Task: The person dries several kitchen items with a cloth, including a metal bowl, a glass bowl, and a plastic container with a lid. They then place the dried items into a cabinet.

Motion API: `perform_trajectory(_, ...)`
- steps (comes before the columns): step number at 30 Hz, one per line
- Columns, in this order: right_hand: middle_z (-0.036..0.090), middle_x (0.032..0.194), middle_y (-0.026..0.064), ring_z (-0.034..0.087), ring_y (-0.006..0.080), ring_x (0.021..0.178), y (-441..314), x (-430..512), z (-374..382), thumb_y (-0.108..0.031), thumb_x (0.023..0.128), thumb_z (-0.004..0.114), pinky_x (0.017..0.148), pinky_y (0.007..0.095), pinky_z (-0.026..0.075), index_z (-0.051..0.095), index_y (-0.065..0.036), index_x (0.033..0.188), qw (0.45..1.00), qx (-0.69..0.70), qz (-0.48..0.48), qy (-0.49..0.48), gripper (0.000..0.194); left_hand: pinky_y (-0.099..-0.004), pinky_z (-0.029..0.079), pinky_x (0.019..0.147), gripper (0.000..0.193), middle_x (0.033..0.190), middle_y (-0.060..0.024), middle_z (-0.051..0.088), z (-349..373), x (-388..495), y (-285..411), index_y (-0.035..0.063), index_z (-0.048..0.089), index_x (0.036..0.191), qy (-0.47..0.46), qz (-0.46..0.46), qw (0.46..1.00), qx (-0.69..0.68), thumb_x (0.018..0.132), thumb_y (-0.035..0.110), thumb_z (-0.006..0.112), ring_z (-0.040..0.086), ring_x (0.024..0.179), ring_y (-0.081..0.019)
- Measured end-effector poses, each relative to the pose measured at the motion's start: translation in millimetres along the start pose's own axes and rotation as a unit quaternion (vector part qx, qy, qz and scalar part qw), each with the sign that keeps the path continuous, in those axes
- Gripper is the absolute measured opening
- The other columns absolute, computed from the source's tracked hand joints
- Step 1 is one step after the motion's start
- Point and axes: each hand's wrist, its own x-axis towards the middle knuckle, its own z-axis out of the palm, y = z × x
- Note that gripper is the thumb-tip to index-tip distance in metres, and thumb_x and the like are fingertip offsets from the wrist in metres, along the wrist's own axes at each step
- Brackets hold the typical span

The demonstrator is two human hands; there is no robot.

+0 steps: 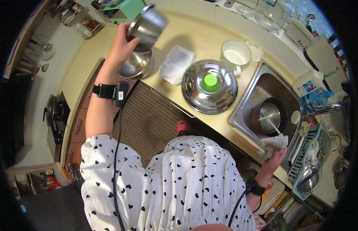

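Observation:
My left hand (122, 46) grips a stainless steel pot (150, 26) by its rim, tilted on its side above the counter. Just beneath it a steel bowl (135, 65) rests at the counter's edge. A crumpled grey-white cloth (272, 144) is held in my right hand (274, 161), at the near rim of the sink (248, 95). Inside the sink is a dark round pan (255, 115) with a metal bowl (268, 118) in it. A thin white stick-like shape crosses that bowl; I cannot tell what it is.
On the counter (196, 31) are a white translucent container (177, 63), a domed steel lid (193, 95) with a green knob, and a white enamel mug (236, 53). A faucet (326, 109) and a dish rack (297, 170) stand beyond the sink. A black cable (116, 161) hangs from my left wrist.

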Motion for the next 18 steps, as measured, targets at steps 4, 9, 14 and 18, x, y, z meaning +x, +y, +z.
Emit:
perform_trajectory(4, 0.053, 0.117, 0.0081, 0.054, 0.0199, 0.103, 2.1, 10.2, 31.1, -0.011, 0.088, 0.05, 0.082, 0.0321, 0.047, 0.039, -0.006, 0.131, 0.999, 0.008, -0.042, -0.029, 0.045, -0.042, 0.045, 0.084, 0.042, 0.11, -0.0206, 0.056, -16.8, -28.5, -63.3, 0.0052, 0.044, 0.118, -0.066, -0.04, 0.949, 0.307, 0.077, 0.0, 0.057, 0.054, 0.103, -0.0373)
perform_trajectory(9, 0.055, 0.112, 0.006, 0.054, 0.0172, 0.101, -0.4, -9.8, 61.8, -0.01, 0.085, 0.054, 0.082, 0.0304, 0.045, 0.047, -0.006, 0.123, 0.998, -0.025, -0.017, 0.047, 0.039, -0.0439, 0.044, 0.084, 0.033, 0.113, -0.019, 0.056, -17.0, -63.7, -99.1, 0.0045, 0.048, 0.114, -0.134, 0.003, 0.915, 0.381, 0.081, 0.0, 0.049, 0.053, 0.103, -0.0385)
perform_trajectory(14, 0.056, 0.1, 0.0031, 0.052, 0.0136, 0.092, -8.5, -25.2, 63.8, -0.009, 0.083, 0.053, 0.08, 0.029, 0.044, 0.05, -0.006, 0.118, 0.971, -0.191, -0.035, 0.136, 0.035, -0.0398, 0.042, 0.091, 0.037, 0.121, -0.0193, 0.053, -12.6, -70.7, -121.9, 0.0032, 0.048, 0.122, -0.191, -0.103, 0.928, 0.302, 0.085, 0.006, 0.045, 0.053, 0.108, -0.0338)
perform_trajectory(18, 0.057, 0.104, 0.0016, 0.054, 0.0085, 0.09, -11.5, -33.5, 61.8, -0.005, 0.086, 0.052, 0.073, 0.0228, 0.047, 0.047, -0.005, 0.12, 0.995, -0.04, -0.007, 0.096, 0.034, -0.0396, 0.041, 0.092, 0.036, 0.119, -0.0223, 0.052, -15.3, -70.6, -154.0, 0.0003, 0.045, 0.121, -0.265, -0.015, 0.91, 0.318, 0.086, 0.004, 0.05, 0.051, 0.109, -0.0371)
